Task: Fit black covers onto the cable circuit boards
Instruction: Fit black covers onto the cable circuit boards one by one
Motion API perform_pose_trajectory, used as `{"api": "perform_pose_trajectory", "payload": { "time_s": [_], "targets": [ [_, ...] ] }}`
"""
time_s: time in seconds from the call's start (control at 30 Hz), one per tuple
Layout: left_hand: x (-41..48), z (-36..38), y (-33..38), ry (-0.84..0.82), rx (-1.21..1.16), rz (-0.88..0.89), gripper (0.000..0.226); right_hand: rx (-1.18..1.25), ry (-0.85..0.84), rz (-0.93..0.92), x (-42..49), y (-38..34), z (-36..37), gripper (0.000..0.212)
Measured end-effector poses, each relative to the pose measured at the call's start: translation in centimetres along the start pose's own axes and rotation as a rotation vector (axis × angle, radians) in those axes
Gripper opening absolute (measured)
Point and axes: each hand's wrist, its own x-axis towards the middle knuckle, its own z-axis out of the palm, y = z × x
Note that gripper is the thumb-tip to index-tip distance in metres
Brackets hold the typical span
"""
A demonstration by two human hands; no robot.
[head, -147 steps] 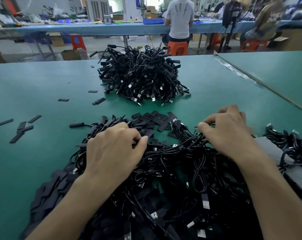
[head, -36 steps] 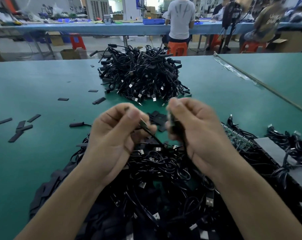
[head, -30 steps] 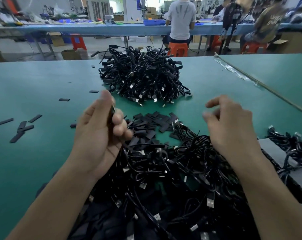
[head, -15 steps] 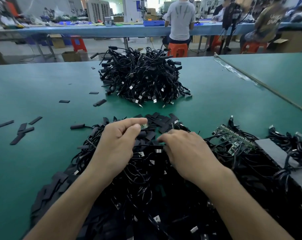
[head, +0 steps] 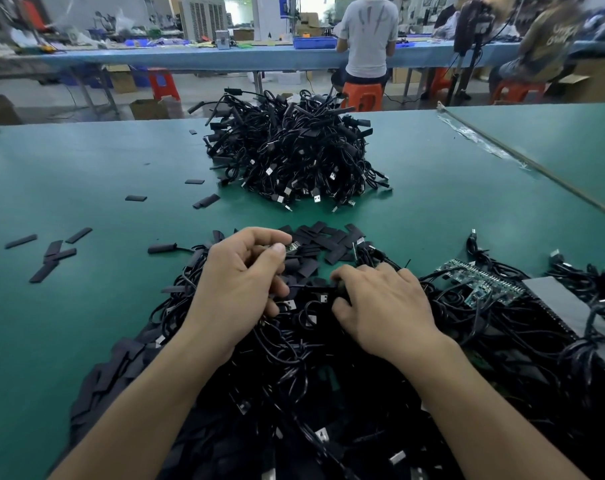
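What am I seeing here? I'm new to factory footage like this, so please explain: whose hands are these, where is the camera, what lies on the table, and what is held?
No machine: a person works bare-handed, filmed by one head-worn camera looking forward and down. On the green table lie a near tangle of black cables, flat black covers beyond it, a green panel of boards at the right, and a second cable heap farther off. The left hand pinches a small board between thumb and forefinger. The right hand rests curled on the tangle; whether it grips anything is hidden.
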Motion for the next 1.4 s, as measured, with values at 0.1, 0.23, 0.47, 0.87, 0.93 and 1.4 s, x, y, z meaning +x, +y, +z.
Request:
{"api": "perform_pose_trajectory", "payload": {
  "time_s": [0.1,0.23,0.47,0.87,0.93,1.4],
  "targets": [
    [0.0,0.0,0.0,-0.001,0.0,-0.007,0.019,-0.015,-0.025,-0.042,-0.1,0.0,0.1,0.04],
    [0.1,0.0,-0.1,-0.002,-0.005,-0.008,0.018,0.157,0.048,-0.012,0.3,0.1,0.0,0.032],
    [0.1,0.1,-0.2,-0.007,0.007,-0.01,0.018,0.635,0.202,0.074,0.5,0.4,-0.6,0.026],
    [0.0,0.0,0.1,-0.013,-0.011,-0.038,0.017,0.496,0.138,0.09,0.4,0.5,-0.8,0.022],
    [0.0,0.0,0.1,-0.012,-0.012,-0.039,0.017,0.35,0.076,0.106,0.4,0.1,-1.3,0.025],
    [0.2,0.2,0.1,0.003,-0.062,-0.105,0.035,0.231,-0.177,0.122,6.8,-2.0,0.2,0.029]
  ]
}}
